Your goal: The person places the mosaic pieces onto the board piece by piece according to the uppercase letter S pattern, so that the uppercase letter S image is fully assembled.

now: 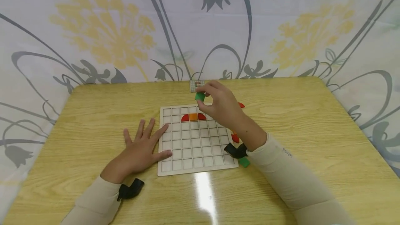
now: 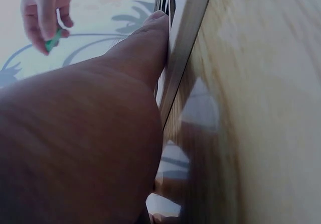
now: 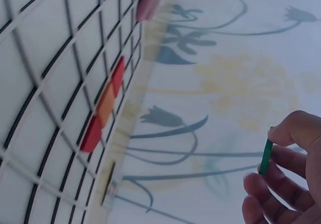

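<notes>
In the head view, the right hand (image 1: pixel 221 102) pinches a green tile (image 1: pixel 200 97) between thumb and fingers, above the far edge of a pale wooden board (image 1: pixel 159 162). The tile is plain, bright green and looks flat, its outline angular, with part of it covered by the fingertips. The left hand (image 1: pixel 140 153) lies with its fingers spread wide — thumb and index finger touch the board's left edge, while the others reach over the tabletop (image 1: pixel 103 121). Raised lines divide the board into square cells; near its far side, an orange square (image 1: pixel 193 116) sits between two rounded red pieces, all three in one row. A small patterned card (image 1: pixel 193 86) lies beyond the board, and more red and green pieces lie along its right side, partly hidden by the right arm.

In the left wrist view, the left thumb rests at the board's edge, seen close up. The green tile shows small in the right hand at upper left.

In the right wrist view, the tile turns nearly edge-on — a thin, straight green strip held between thumb and fingers, apart from the board. The red-orange-red row shows on the grid.
</notes>
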Motion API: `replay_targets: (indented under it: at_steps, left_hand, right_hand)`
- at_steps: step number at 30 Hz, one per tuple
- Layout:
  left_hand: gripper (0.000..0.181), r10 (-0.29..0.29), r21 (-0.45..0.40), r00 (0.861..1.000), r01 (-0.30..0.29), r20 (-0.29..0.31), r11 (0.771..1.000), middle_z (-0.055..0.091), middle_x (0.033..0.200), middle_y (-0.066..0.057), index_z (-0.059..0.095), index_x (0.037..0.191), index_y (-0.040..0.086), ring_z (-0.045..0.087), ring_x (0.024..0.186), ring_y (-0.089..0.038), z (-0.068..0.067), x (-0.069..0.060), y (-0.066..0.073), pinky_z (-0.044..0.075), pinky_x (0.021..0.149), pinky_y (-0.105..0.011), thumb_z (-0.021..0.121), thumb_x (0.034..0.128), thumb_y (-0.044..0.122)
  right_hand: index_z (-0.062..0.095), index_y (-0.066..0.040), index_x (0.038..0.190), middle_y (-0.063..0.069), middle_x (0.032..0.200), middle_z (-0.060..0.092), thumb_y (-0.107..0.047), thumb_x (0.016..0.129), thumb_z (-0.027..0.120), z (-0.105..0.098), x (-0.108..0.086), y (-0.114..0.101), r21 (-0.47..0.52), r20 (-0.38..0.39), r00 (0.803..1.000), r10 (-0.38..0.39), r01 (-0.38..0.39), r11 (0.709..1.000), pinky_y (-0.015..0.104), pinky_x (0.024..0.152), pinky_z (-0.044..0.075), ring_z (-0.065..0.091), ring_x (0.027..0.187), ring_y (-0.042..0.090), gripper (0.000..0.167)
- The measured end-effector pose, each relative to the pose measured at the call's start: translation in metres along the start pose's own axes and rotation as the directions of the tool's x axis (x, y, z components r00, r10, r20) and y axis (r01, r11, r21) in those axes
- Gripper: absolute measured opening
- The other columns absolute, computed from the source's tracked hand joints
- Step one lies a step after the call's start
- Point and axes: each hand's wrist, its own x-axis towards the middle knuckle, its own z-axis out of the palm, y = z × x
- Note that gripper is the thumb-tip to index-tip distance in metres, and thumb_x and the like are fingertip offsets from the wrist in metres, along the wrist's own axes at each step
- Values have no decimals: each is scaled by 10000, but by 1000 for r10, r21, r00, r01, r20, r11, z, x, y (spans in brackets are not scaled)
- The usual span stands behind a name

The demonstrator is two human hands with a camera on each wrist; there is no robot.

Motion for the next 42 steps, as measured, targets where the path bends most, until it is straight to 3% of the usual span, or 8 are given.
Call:
replay_targets:
  at_steps: [8,17,32,38,42]
  left_hand:
    - [881,-12,1,1000,12,9,1000,-71,1687,-161,178,1614,332,-165,1523,-455,-1,-1,0,-219,1033,-781,541,905,707]
    - [868,-10,6,1000,10,11,1000,-63,1688,-166,183,1615,325,-152,1525,-460,-5,-1,3,-204,1038,-785,557,916,678]
    - [869,-7,24,1000,7,1,1000,-56,1687,-173,174,1616,330,-139,1524,-470,-3,-2,3,-189,1036,-796,545,917,688]
    - [868,-5,26,1000,4,3,1000,-49,1688,-172,182,1615,326,-134,1525,-470,-2,0,2,-184,1037,-797,551,916,685]
    - [865,2,15,1000,-2,2,1000,-49,1686,-181,184,1615,318,-140,1523,-473,-2,0,2,-188,1033,-799,551,919,679]
  right_hand:
    - [715,-17,1109,88,1044,633,-59,903,690,8,3,-12,73,-39,999,-29,32,997,290,804,546,638,908,211,212]
    - [706,-10,1121,99,1082,631,-47,899,692,18,1,-13,98,-32,999,-34,37,994,347,778,572,651,922,260,226]
    - [720,2,1148,115,1038,648,-62,898,717,39,-4,-4,96,19,997,-76,74,993,316,713,595,661,850,255,258]
    - [711,5,1168,112,1076,688,-73,909,718,44,-5,3,158,98,995,-24,8,987,293,760,594,677,868,235,271]
    - [734,-21,1126,82,1071,722,-99,922,714,46,-5,3,152,215,976,16,-50,987,256,764,574,665,860,171,219]
